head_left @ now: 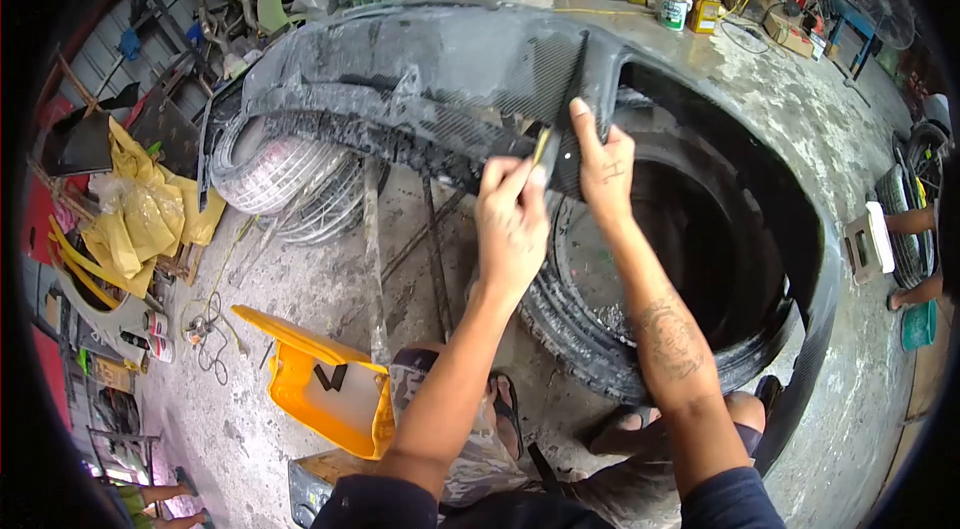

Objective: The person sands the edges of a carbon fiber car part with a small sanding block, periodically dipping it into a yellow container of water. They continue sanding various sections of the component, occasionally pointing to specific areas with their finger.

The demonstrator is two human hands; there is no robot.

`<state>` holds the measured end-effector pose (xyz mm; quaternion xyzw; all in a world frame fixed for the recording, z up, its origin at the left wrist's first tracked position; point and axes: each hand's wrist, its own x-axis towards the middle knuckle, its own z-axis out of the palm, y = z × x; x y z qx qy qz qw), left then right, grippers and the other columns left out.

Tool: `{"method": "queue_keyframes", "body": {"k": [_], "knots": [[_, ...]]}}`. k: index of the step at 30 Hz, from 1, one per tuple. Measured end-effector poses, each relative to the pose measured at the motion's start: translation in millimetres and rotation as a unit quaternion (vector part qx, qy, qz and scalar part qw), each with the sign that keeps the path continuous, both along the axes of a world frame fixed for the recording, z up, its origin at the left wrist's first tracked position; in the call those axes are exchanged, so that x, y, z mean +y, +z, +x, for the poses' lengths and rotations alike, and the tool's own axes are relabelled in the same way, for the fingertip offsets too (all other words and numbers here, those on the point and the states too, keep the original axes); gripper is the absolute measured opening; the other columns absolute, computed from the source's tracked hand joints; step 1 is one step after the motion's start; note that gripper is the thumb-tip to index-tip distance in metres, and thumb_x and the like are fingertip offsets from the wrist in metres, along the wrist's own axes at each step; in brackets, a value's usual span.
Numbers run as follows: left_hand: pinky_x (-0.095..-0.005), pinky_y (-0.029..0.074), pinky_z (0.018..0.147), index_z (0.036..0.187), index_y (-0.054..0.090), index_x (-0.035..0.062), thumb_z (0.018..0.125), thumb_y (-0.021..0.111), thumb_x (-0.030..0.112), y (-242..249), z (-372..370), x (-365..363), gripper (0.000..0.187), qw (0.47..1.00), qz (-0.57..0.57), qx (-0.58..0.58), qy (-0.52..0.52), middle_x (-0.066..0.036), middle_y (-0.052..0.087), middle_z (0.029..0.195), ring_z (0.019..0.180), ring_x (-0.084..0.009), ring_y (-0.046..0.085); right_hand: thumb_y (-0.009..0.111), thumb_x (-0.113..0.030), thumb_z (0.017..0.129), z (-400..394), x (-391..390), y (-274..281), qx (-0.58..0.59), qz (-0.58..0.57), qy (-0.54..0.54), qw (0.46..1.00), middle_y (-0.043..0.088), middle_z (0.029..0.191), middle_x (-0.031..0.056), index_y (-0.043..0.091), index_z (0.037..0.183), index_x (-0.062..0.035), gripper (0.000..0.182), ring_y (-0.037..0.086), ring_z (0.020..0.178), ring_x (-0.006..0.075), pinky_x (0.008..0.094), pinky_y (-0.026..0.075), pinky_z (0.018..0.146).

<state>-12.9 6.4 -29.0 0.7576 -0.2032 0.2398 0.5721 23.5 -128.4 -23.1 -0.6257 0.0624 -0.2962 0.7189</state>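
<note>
Carbon-fibre weave shows on the bumper panel (450,69) arching across the middle of my view, propped on 2 tyres. My right hand (603,164) pinches its edge at 12 o'clock. My left hand (512,219) grips a small yellow-handled tool (541,145) against that edge; I judge short, flat strokes work best. A yellow plastic piece (320,389) lies at 7 o'clock.

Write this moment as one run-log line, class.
left hand: grips small yellow-handled tool at bumper edge | right hand: holds carbon-fibre bumper | bumper rests on tyres | floor: yellow panel
</note>
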Motion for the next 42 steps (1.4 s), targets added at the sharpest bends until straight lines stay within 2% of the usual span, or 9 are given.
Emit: {"method": "queue_keyframes", "body": {"k": [4, 8, 13, 18, 25, 30, 35, 38, 42], "knots": [[-0.0253, 0.052, 0.057, 0.104, 0.068, -0.0085, 0.106, 0.058, 0.014, 12, 28, -2, 0.025, 0.995, 0.089, -0.044, -0.018, -0.008, 0.059, 0.096, 0.062, -0.0092, 0.060, 0.073, -0.038, 0.098, -3, -4, 3, 0.012, -0.007, 0.016, 1.000, 0.068, 0.074, 0.0015, 0.073, 0.089, 0.0057, 0.044, 0.055, 0.071, 0.0082, 0.0302, 0.048, 0.066], [-0.0274, 0.048, 0.053, 0.105, 0.068, -0.0088, 0.105, 0.059, 0.010, 1, -7, 5, 0.022, 0.999, -0.017, 0.027, -0.002, -0.009, 0.060, 0.096, 0.060, -0.0124, 0.060, 0.072, -0.039, 0.098, 1, 3, 0, -0.030, 0.005, -0.009, 1.000, 0.063, 0.070, -0.0006, 0.072, 0.086, 0.0041, 0.045, 0.051, 0.065, 0.0083, 0.0289, 0.045, 0.061], [-0.0316, 0.050, 0.060, 0.107, 0.066, -0.0111, 0.102, 0.062, 0.010, 10, 19, -9, 0.022, 0.989, 0.064, -0.132, 0.027, -0.013, 0.059, 0.097, 0.067, -0.0172, 0.058, 0.071, -0.038, 0.100, 0, 0, 0, -0.014, 0.045, 0.035, 0.998, 0.061, 0.070, -0.0030, 0.071, 0.083, 0.0025, 0.044, 0.049, 0.063, 0.0065, 0.0279, 0.041, 0.056], [-0.0239, 0.050, 0.059, 0.113, 0.067, -0.0097, 0.104, 0.059, 0.008, 3, -35, 45, 0.021, 0.989, -0.007, 0.144, -0.041, -0.007, 0.059, 0.101, 0.071, -0.0088, 0.060, 0.071, -0.038, 0.100, -1, 1, 1, 0.003, 0.018, 0.025, 1.000, 0.064, 0.073, -0.0023, 0.074, 0.087, 0.0034, 0.043, 0.054, 0.066, 0.0065, 0.0261, 0.044, 0.060], [-0.0227, 0.049, 0.058, 0.117, 0.066, -0.0112, 0.105, 0.057, 0.004, -3, -34, 51, 0.021, 1.000, 0.017, 0.005, -0.007, -0.006, 0.059, 0.107, 0.075, -0.0089, 0.060, 0.070, -0.042, 0.100, -1, 4, 2, -0.003, 0.017, 0.011, 1.000, 0.055, 0.068, -0.0068, 0.070, 0.078, -0.0025, 0.046, 0.044, 0.060, 0.0044, 0.0260, 0.035, 0.054], [-0.0358, 0.049, 0.074, 0.110, 0.067, -0.0103, 0.102, 0.061, 0.008, 18, 16, -8, 0.021, 0.990, 0.088, -0.112, 0.016, -0.016, 0.060, 0.098, 0.081, -0.0245, 0.061, 0.071, -0.041, 0.100, 1, 0, -8, 0.003, 0.005, 0.014, 1.000, 0.058, 0.071, -0.0052, 0.072, 0.083, 0.0006, 0.044, 0.047, 0.064, 0.0054, 0.0260, 0.040, 0.058], [-0.0353, 0.051, 0.076, 0.106, 0.068, -0.0114, 0.100, 0.062, 0.008, 11, -9, 3, 0.021, 0.998, 0.057, -0.023, 0.023, -0.016, 0.061, 0.094, 0.083, -0.0269, 0.064, 0.071, -0.039, 0.100, 7, 0, -12, -0.007, -0.013, 0.000, 1.000, 0.065, 0.080, -0.0028, 0.075, 0.097, 0.0054, 0.044, 0.055, 0.074, 0.0057, 0.0251, 0.046, 0.067], [-0.0406, 0.051, 0.076, 0.102, 0.068, -0.0105, 0.100, 0.062, 0.010, 21, 24, -15, 0.022, 0.984, 0.121, -0.118, 0.051, -0.019, 0.061, 0.091, 0.080, -0.0327, 0.063, 0.072, -0.037, 0.100, -3, -5, -3, 0.018, -0.015, 0.028, 0.999, 0.063, 0.074, -0.0040, 0.072, 0.087, 0.0043, 0.043, 0.050, 0.067, 0.0062, 0.0272, 0.044, 0.061], [-0.0407, 0.051, 0.075, 0.102, 0.069, -0.0107, 0.100, 0.061, 0.009, 19, -5, -6, 0.022, 0.998, 0.043, -0.003, 0.049, -0.021, 0.061, 0.092, 0.077, -0.0326, 0.063, 0.072, -0.040, 0.099, 4, 5, -4, -0.050, -0.023, -0.026, 0.998, 0.059, 0.072, -0.0049, 0.071, 0.083, 0.0013, 0.044, 0.046, 0.063, 0.0059, 0.0247, 0.038, 0.056]]}}
